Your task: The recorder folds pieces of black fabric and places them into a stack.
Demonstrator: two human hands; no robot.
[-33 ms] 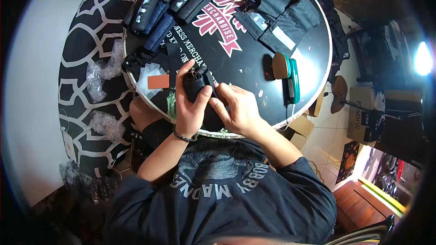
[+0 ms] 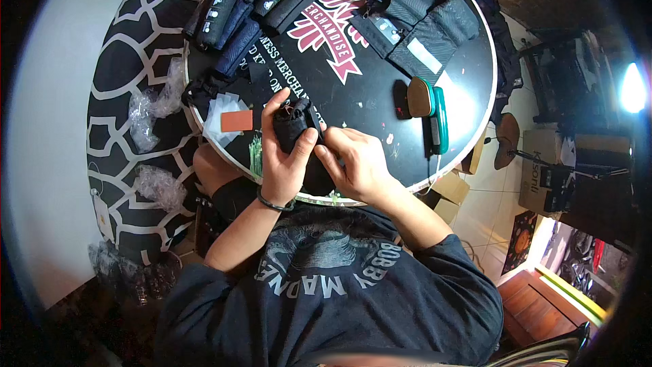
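Two hands meet over the table's (image 2: 370, 105) near edge: the left hand (image 2: 282, 171) wraps a black roll (image 2: 291, 127), thumb pressed in, likely keeping it tight, while the right hand (image 2: 358, 163) pinches its strap (image 2: 313, 121), seemingly, black blurring into black. More rolls (image 2: 217, 19) lie far left, outside the hands' reach of movement.

White letters were on the black tabletop (image 2: 370, 109), pale letters were on its red ribbon picture (image 2: 337, 49), grey letters curved across the black shirt (image 2: 384, 306), dark letters stood on a brown box (image 2: 531, 192)
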